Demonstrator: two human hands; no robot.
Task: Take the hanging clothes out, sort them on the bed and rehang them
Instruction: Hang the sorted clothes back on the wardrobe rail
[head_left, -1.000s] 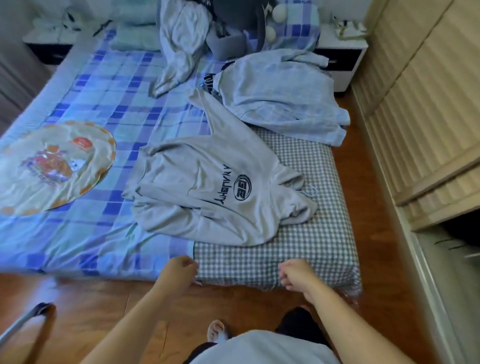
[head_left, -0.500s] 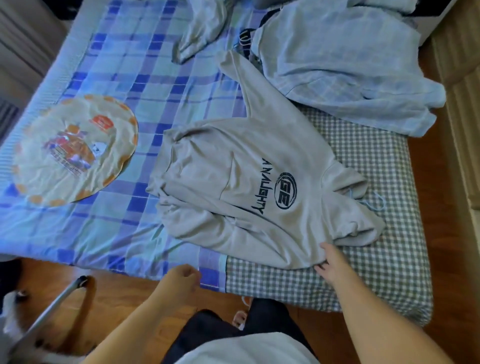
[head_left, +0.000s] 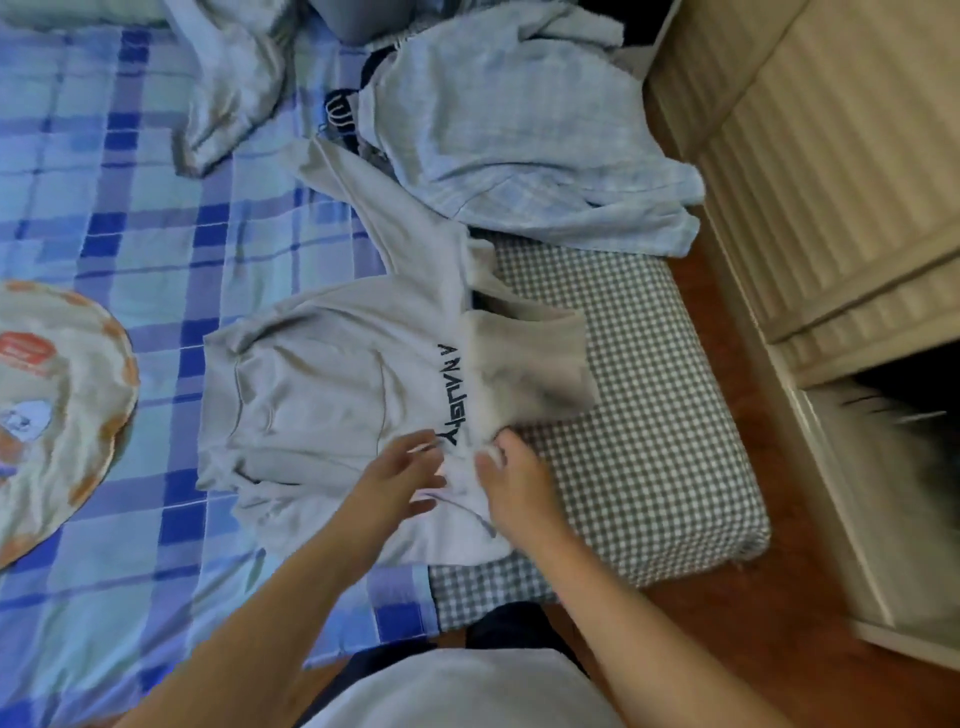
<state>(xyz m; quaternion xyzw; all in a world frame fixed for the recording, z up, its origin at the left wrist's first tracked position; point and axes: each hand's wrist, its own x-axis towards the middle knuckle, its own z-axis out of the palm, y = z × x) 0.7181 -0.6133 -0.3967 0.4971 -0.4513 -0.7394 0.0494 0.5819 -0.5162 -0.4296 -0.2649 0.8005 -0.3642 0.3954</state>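
A grey hoodie (head_left: 322, 395) with dark lettering lies flat on the bed, its hood end folded back over the chest so the round logo is covered. My left hand (head_left: 400, 478) rests on the hoodie's near edge just below the lettering, fingers straight and spread. My right hand (head_left: 514, 483) pinches the fabric at the near end of the fold. A pale blue checked garment (head_left: 519, 145) lies beyond the hoodie, overlapping its far sleeve. A light grey garment (head_left: 234, 93) is crumpled at the far left.
The bed has a blue plaid sheet (head_left: 130, 208) and a grey gingham mattress end (head_left: 649, 415) on the right. A round printed cloth (head_left: 52, 405) lies at the left edge. A ribbed wardrobe (head_left: 831, 182) stands to the right across a narrow strip of wooden floor (head_left: 727, 623).
Both hands have moved from the bed's near edge onto the hoodie. The hood end has been folded over the logo. My view has closed in on the bed.
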